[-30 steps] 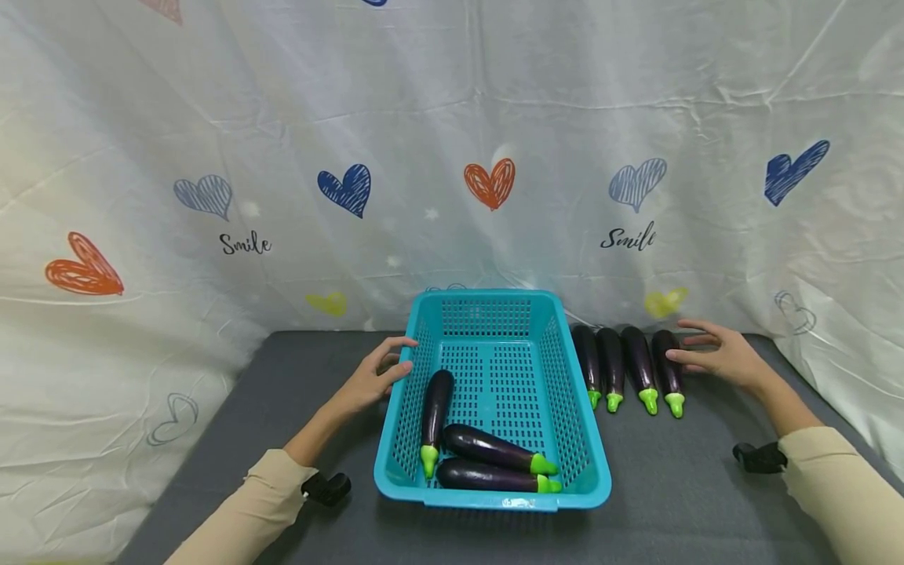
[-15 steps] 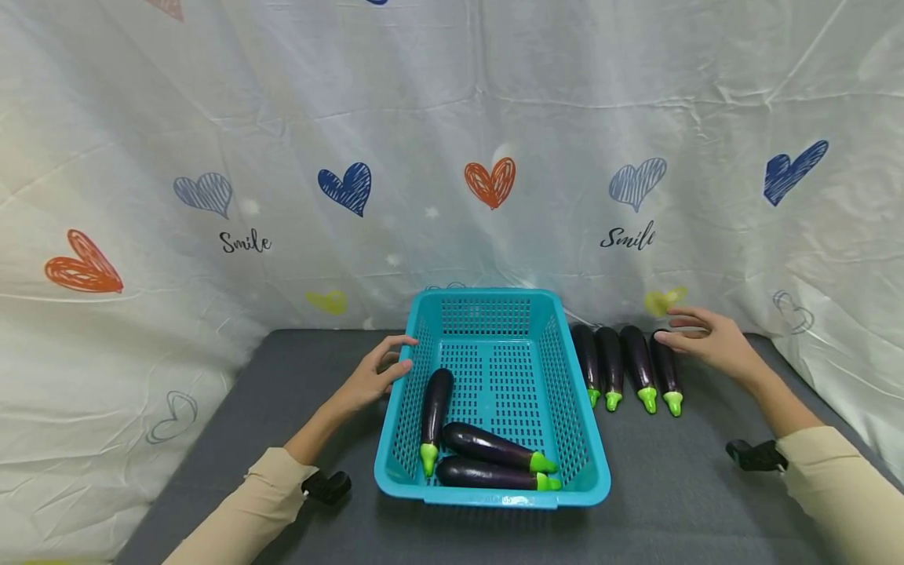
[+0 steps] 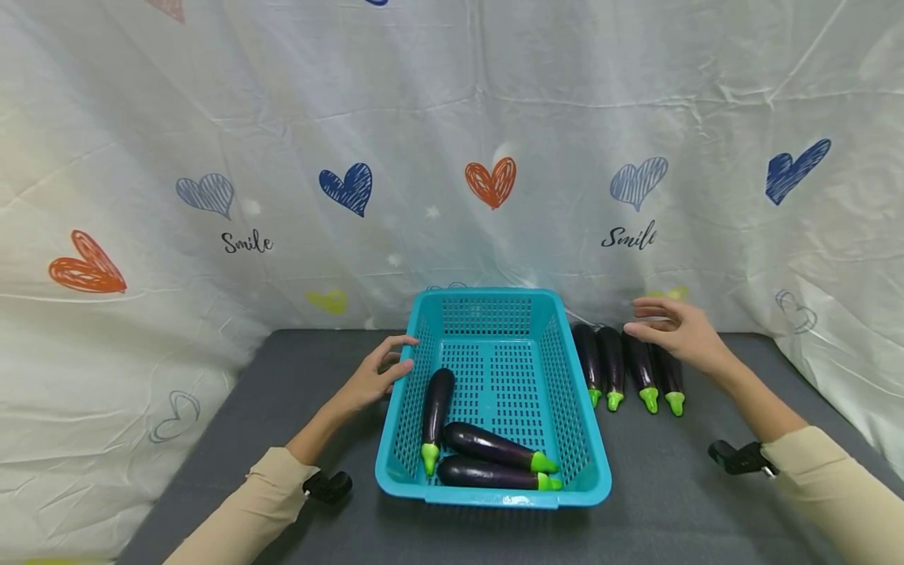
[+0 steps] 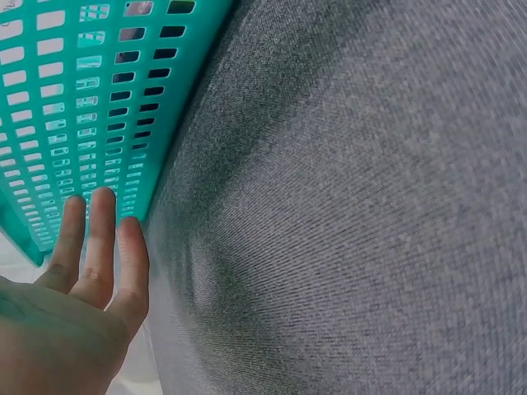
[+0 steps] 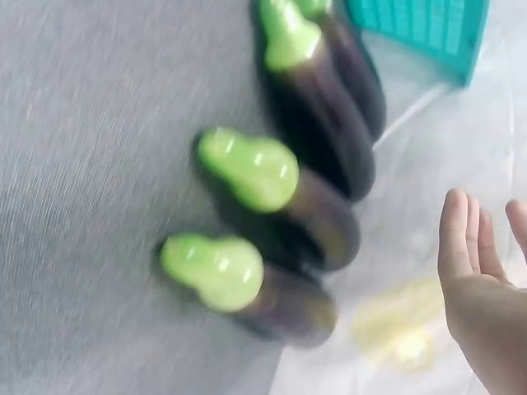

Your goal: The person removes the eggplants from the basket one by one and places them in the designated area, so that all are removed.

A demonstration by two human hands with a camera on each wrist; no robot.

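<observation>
A turquoise plastic basket stands mid-table with three eggplants inside: one lies lengthwise at its left, two lie crosswise near the front. My left hand rests at the basket's left rim; in the left wrist view, straight fingers reach the perforated outer wall. To the right of the basket lie several more eggplants in a row, green stems toward me. Over the far ends of the two rightmost ones, an eggplant and its neighbour, hovers my right hand, fingers spread and holding nothing.
Dark grey cloth covers the table. A whitish curtain printed with hearts hangs right behind the table's back edge. A black wrist-camera mount sits on the left forearm, another mount on the right.
My right hand has moved left, from beside the rightmost eggplant to over the far ends of the two rightmost. The left hand, the basket and the eggplants have stayed put.
</observation>
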